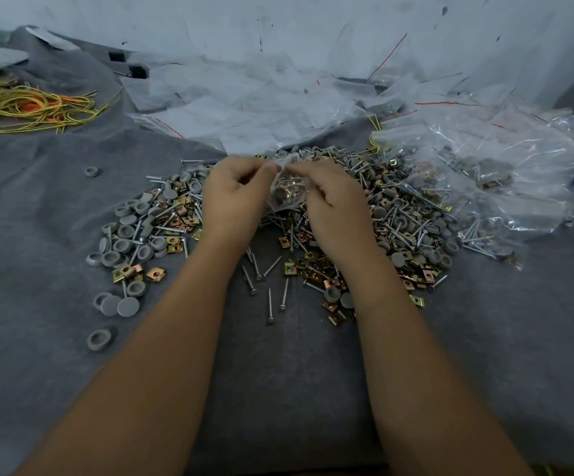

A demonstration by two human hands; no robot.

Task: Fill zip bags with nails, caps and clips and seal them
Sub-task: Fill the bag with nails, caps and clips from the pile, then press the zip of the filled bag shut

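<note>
Fingers of both my hands pinch the top edge of a small clear zip bag, my left hand on its left side and my right hand on its right, above the middle of the bench. Caps and clips show inside it. Beneath lies a heap of nails, grey caps and brass clips. Empty bags pile toward the far edge, filled bags toward the right, and yellow rubber bands at the far left corner.

Both forearms stretched forward, left hand and right hand close together, fingers curled, pinching.
</note>
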